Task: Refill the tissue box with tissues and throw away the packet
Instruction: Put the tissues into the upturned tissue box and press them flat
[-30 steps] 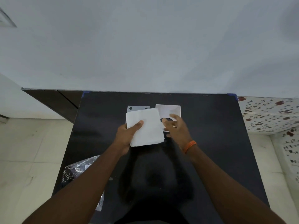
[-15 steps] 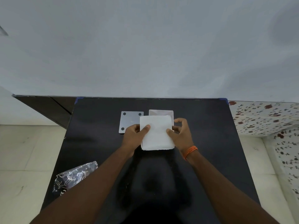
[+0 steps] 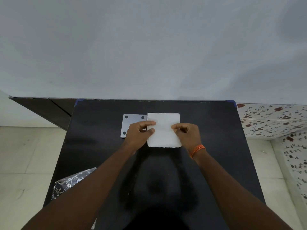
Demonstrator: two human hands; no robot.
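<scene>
A white stack of tissues (image 3: 163,130) lies on the black table (image 3: 207,146), covering the white tissue box, which is hidden beneath it. My left hand (image 3: 138,132) grips the stack's left edge with thumb and fingers. My right hand (image 3: 187,135), with an orange band at the wrist, pinches the stack's right edge. A grey square lid (image 3: 131,121) with dark round feet lies flat just left of the stack, partly under my left hand. The crumpled black-and-white tissue packet (image 3: 69,181) lies at the table's near left edge, partly behind my left forearm.
A grey wall runs along the table's far edge. A dark brown cabinet (image 3: 44,110) stands at the far left. A floral-patterned surface (image 3: 272,120) lies to the right. Pale floor tiles show on both sides.
The tissue stack moved from my left hand alone, held tilted above the table, to lying over the box with both hands on its edges. The box is now hidden.
</scene>
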